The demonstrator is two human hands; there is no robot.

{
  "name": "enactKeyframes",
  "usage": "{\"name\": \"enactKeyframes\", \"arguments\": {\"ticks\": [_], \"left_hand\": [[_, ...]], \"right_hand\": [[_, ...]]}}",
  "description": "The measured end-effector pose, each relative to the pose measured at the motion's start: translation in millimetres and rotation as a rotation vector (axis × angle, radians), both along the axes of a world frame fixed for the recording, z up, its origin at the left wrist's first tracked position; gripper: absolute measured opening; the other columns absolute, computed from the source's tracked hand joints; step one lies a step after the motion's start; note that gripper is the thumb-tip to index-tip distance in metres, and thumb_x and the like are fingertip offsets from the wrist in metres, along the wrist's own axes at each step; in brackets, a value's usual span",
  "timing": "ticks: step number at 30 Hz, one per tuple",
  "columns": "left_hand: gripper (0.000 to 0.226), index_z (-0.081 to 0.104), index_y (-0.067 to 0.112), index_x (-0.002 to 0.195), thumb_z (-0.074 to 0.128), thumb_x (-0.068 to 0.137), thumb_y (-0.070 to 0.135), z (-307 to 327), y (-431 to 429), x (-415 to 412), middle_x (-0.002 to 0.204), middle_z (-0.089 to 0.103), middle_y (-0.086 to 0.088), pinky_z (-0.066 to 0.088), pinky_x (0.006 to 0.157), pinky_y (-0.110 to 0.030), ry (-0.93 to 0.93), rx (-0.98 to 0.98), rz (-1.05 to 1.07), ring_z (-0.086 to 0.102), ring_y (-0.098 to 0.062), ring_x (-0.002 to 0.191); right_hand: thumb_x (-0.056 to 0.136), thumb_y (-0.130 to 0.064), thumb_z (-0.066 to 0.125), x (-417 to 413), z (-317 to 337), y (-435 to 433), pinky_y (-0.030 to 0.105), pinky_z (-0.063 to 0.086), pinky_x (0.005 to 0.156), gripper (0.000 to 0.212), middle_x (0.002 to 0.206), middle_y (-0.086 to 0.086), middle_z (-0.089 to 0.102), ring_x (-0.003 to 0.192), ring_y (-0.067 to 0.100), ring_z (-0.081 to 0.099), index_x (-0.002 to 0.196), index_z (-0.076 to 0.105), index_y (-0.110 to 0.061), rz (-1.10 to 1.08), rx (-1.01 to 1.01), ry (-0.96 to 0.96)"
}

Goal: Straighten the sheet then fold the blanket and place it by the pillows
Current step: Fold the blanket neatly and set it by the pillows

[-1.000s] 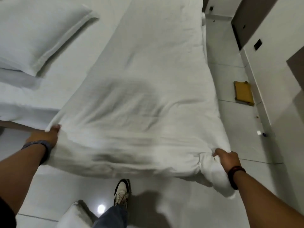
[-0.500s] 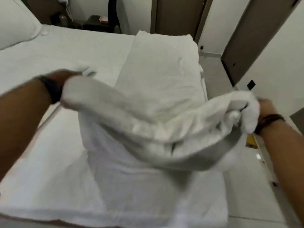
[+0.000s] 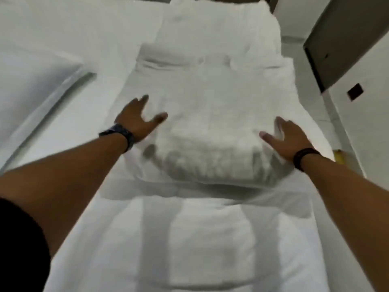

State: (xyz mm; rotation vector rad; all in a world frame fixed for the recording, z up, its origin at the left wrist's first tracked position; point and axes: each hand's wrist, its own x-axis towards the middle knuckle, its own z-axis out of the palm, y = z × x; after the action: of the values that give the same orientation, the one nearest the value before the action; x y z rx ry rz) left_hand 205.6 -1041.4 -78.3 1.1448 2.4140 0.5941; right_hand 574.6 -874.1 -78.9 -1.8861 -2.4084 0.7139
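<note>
Lying folded over on itself along the right side of the bed, the white blanket (image 3: 210, 114) now rests flat, where half a second ago its near end was lifted in the air, bunched in both fists. The rounded fold edge faces the person, with a lower layer stretching on toward the camera. The left hand (image 3: 136, 119) has let go and lies palm down with its fingers (image 3: 145, 100) spread on the blanket's left part near the fold; the right hand (image 3: 288, 135) is likewise spread wide and flat on the right part, gripping nothing. The sheet (image 3: 84, 28) lies bare to the left, with a pillow (image 3: 31, 81) beyond it, well apart from the blanket. The view is blurred.
</note>
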Motion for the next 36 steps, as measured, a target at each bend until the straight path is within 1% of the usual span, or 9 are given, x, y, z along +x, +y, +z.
{"name": "enactKeyframes", "arguments": {"ticks": [3,10,13,16,20,23,26,30,36], "left_hand": [[0.111,0.005,0.038,0.149,0.022,0.057,0.097,-65,-20,12,0.16,0.004,0.001,0.004,0.117,-0.045,0.168,-0.278,-0.189,0.004,-0.021,0.146],[0.102,0.011,0.032,0.149,0.012,0.067,0.092,-121,-40,1,0.16,0.01,-0.002,0.008,0.116,-0.047,0.325,-0.146,-0.198,0.009,-0.023,0.145],[0.11,0.014,0.03,0.15,0.022,0.061,0.095,-106,-51,6,0.158,0.016,-0.003,0.011,0.114,-0.05,0.353,-0.034,-0.465,0.013,-0.027,0.145],[0.124,0.013,0.029,0.151,0.043,0.051,0.096,-99,-67,15,0.157,0.015,0.002,0.013,0.114,-0.049,0.495,-0.064,-0.749,0.013,-0.02,0.143],[0.114,0.027,0.02,0.147,0.071,0.056,0.071,-96,-84,21,0.15,0.036,-0.012,0.031,0.104,-0.053,0.666,-0.034,-0.771,0.037,-0.037,0.133],[0.103,0.034,0.011,0.145,0.08,0.06,0.048,-92,-93,21,0.145,0.04,-0.021,0.038,0.097,-0.056,0.702,-0.074,-0.657,0.043,-0.045,0.126],[0.069,0.045,0.006,0.136,0.074,0.074,0.019,-83,-94,25,0.135,0.051,-0.023,0.048,0.086,-0.054,0.644,-0.158,-0.561,0.054,-0.045,0.115],[0.025,0.057,0.018,0.103,0.063,0.079,0.024,-62,-91,27,0.097,0.067,-0.004,0.04,0.057,-0.032,0.653,-0.21,-0.493,0.064,-0.034,0.078],[0.013,0.053,0.02,0.087,0.06,0.077,0.024,-38,-116,25,0.08,0.064,-0.002,0.03,0.054,-0.029,0.701,-0.127,-0.45,0.048,-0.028,0.058]], "right_hand": [[0.066,-0.093,0.018,18,-73,-14,0.057,0.005,0.114,0.099,0.161,-0.005,0.002,0.147,0.018,0.0,0.148,0.006,-0.039,0.062,0.019,-0.197],[0.074,-0.088,0.005,29,-128,-37,0.056,-0.004,0.116,0.093,0.161,0.0,-0.001,0.147,0.017,-0.008,0.15,0.001,-0.033,0.057,0.291,-0.254],[0.072,-0.089,0.014,34,-118,-41,0.059,-0.003,0.114,0.096,0.161,0.004,0.003,0.147,0.022,-0.003,0.149,0.0,-0.034,0.109,0.32,-0.207],[0.057,-0.094,0.034,47,-108,-56,0.065,0.0,0.11,0.115,0.16,0.009,0.008,0.147,0.027,0.004,0.15,0.001,-0.033,0.443,0.334,-0.225],[0.049,-0.08,0.065,59,-107,-76,0.07,0.014,0.107,0.125,0.155,0.021,0.02,0.143,0.038,0.02,0.149,0.019,-0.021,0.615,0.37,-0.315],[0.054,-0.05,0.084,61,-104,-73,0.065,0.019,0.107,0.114,0.148,0.032,0.03,0.137,0.045,0.029,0.145,0.03,-0.008,0.472,0.347,-0.355],[0.08,-0.022,0.07,54,-96,-70,0.056,0.028,0.108,0.081,0.149,0.027,0.031,0.137,0.039,0.033,0.146,0.026,-0.006,0.477,0.287,-0.452],[0.087,-0.004,0.05,47,-78,-79,0.043,0.047,0.086,0.049,0.13,0.021,0.055,0.104,0.039,0.06,0.136,0.043,-0.006,0.419,0.289,-0.438],[0.084,-0.004,0.052,47,-52,-114,0.039,0.045,0.071,0.031,0.096,0.016,0.069,0.083,0.037,0.064,0.114,0.058,-0.007,0.379,0.401,-0.407]]}}
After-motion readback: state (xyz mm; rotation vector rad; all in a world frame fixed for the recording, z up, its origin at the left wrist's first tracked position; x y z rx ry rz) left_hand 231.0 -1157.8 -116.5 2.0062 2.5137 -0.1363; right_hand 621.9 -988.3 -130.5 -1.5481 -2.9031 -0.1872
